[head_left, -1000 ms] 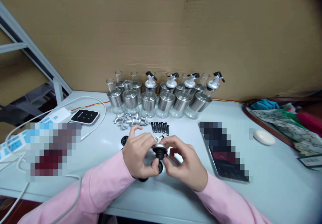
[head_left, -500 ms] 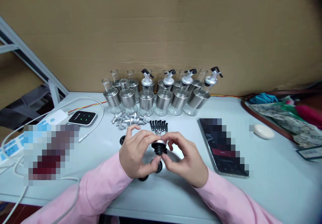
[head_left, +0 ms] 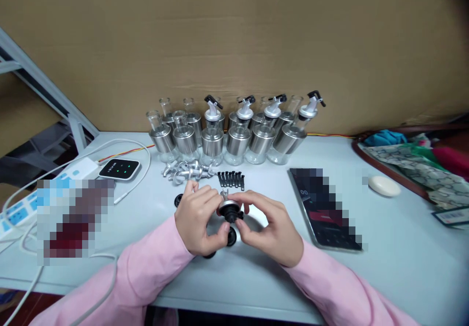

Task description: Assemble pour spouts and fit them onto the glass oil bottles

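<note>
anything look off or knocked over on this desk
Nothing looks spilled or broken. The silver parts lie in a jumbled heap before the bottles, untidy beside the neat row of black pieces. The rightmost front bottle seems to lean, perhaps only from lens distortion.

Bottles (head_left: 186, 140): clear glossy glass, bands (head_left: 212, 144) of brushed metal. Stopper (head_left: 230, 212): black, rubbery-looking ribs, silvery collar. Tabletop (head_left: 267, 282): smooth, faint sheen. Backing (head_left: 234, 38): matt cardboard, lightly creased. Pink sleeves (head_left: 154, 262): soft matt cloth.
</note>
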`<state>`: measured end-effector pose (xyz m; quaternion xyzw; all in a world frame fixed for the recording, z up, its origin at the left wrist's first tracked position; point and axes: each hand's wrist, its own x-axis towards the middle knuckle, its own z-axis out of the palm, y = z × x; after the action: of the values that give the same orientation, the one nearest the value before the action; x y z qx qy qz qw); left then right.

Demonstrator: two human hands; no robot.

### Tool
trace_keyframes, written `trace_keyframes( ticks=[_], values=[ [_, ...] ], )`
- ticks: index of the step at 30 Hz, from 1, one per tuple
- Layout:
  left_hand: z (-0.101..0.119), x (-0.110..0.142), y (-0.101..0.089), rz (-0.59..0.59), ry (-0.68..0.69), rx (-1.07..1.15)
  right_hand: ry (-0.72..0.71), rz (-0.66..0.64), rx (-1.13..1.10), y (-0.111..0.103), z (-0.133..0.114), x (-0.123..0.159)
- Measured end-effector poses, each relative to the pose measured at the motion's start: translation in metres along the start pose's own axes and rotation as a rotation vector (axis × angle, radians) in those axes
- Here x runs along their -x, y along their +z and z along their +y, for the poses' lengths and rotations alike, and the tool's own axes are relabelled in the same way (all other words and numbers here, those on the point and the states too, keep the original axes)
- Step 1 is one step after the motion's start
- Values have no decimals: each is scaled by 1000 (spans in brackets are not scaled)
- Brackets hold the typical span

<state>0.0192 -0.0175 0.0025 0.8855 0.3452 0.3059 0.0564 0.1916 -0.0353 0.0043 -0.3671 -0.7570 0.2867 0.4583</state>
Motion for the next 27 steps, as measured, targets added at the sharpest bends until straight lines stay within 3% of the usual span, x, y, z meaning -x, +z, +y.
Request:
trace_keyframes(
  ticks=[7, 18, 22, 27],
  values=[
    [3, 0, 2, 22, -23, 12, 3, -87, -11, 1, 1, 1],
    [10, -3, -1, 126, 43, 38, -45, -101, -14, 2, 2, 5],
    [8, -3, -2, 138, 73, 11, -23, -86, -42, 2, 4, 5],
    [1, -2, 1, 204, 70, 36, 102, 44, -80, 1, 9, 2]
  ],
)
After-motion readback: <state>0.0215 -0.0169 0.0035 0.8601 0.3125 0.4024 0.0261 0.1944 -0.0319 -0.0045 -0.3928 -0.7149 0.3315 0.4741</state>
